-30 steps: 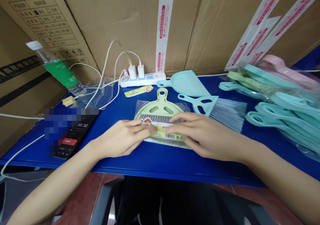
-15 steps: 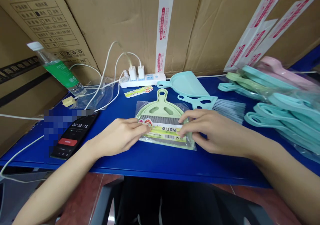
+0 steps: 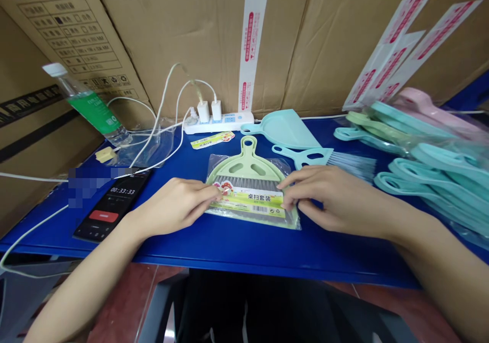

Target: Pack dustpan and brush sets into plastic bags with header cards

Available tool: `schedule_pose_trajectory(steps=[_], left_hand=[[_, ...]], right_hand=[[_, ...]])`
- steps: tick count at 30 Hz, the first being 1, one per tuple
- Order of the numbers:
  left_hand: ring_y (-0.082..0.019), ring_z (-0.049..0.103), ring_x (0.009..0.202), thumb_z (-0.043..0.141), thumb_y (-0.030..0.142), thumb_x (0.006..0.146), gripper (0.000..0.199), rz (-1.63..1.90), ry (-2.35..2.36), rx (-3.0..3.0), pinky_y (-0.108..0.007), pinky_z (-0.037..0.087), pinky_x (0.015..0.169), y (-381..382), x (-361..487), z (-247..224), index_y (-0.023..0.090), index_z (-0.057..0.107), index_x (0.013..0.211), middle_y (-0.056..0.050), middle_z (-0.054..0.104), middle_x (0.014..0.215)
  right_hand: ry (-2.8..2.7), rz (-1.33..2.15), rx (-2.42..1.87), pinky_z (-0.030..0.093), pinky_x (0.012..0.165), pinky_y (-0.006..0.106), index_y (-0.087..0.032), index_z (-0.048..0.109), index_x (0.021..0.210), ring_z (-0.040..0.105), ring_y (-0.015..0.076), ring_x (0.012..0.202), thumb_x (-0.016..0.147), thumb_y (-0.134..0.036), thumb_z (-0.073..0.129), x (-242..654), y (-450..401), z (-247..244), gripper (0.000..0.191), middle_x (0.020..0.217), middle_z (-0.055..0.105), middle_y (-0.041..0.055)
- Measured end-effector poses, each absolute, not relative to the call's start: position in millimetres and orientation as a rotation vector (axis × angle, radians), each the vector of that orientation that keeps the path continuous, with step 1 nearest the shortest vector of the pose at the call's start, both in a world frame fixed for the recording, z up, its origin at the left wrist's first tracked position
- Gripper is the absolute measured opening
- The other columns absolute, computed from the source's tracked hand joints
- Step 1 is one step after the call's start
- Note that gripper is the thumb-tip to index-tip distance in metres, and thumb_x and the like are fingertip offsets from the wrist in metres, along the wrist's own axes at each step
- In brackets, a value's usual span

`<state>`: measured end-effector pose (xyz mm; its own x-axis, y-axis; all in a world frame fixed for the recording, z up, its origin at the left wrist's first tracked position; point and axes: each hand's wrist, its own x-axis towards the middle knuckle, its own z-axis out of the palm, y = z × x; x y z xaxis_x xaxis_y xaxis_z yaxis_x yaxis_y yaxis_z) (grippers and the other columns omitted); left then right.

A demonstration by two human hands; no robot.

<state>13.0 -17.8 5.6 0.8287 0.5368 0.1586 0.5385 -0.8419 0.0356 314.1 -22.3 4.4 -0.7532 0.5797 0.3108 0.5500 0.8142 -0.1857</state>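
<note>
A light green dustpan and brush set [image 3: 249, 164] lies flat on the blue table in a clear plastic bag, handles pointing away from me. A printed card [image 3: 260, 200] with mushrooms on it covers part of the grey bristles. My left hand [image 3: 183, 200] is closed, its fingers pinching the set's left edge. At the right edge, my right hand [image 3: 324, 195] has its fingers bent over the bag and the end of the card. Just behind that hand are a loose light blue dustpan [image 3: 286, 129] and a light blue brush [image 3: 305, 155].
Several bagged dustpan sets [image 3: 439, 175] are piled at the right. Behind the green set are another card [image 3: 212, 140] and a white power strip [image 3: 229, 121] with cables. A phone [image 3: 114, 200] and a tilted bottle [image 3: 91, 111] stand left. Cardboard boxes [image 3: 198, 27] line the back.
My left fingers have drawn back left from the card to the bag's edge. My right fingers have moved slightly right, uncovering more of the card. The set stays almost in place.
</note>
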Motion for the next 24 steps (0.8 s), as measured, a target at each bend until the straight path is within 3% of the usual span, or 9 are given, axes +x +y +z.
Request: schedule_pose_trajectory(steps=[8,13,21,24], left_hand=[[-0.014,0.065,0.066,0.029,0.025,0.103,0.033,-0.279,-0.788,-2.875,-0.025,0.047,0.062,-20.8,16.3,5.2,0.019,0.061,0.105,-0.001,0.070,0.078],[-0.013,0.058,0.057,0.030,0.026,0.104,0.037,-0.361,-0.657,-2.782,-0.024,0.044,0.057,-20.0,17.9,6.3,0.017,0.064,0.090,0.000,0.065,0.066],[-0.013,0.065,0.074,0.031,0.018,0.103,0.035,-0.413,-0.573,-2.744,-0.025,0.050,0.069,-20.0,17.3,9.9,0.017,0.063,0.091,-0.002,0.072,0.085],[-0.013,0.065,0.073,0.032,0.015,0.102,0.033,-0.414,-0.587,-2.720,-0.024,0.051,0.067,-19.3,17.4,9.2,0.016,0.062,0.088,-0.002,0.070,0.082]], right_hand=[[-2.646,0.096,-0.813,0.050,0.069,0.029,-0.023,0.070,0.074,0.071,0.0172,0.076,0.082,-0.004,0.042,314.5,-20.7,1.9,0.034,0.079,0.076,0.0024],[-2.629,-0.025,-0.784,0.050,0.067,0.028,-0.022,0.071,0.079,0.070,0.0171,0.075,0.085,-0.005,0.040,315.4,-19.5,4.2,0.035,0.080,0.075,0.0038],[-2.598,-0.309,-0.755,0.051,0.064,0.029,-0.020,0.071,0.081,0.068,0.0182,0.073,0.089,-0.005,0.038,314.6,-19.7,4.9,0.037,0.079,0.074,0.0061],[-2.596,-0.327,-0.745,0.051,0.064,0.029,-0.020,0.071,0.081,0.067,0.0179,0.072,0.088,-0.004,0.038,314.7,-20.1,5.0,0.037,0.078,0.073,0.0059]])
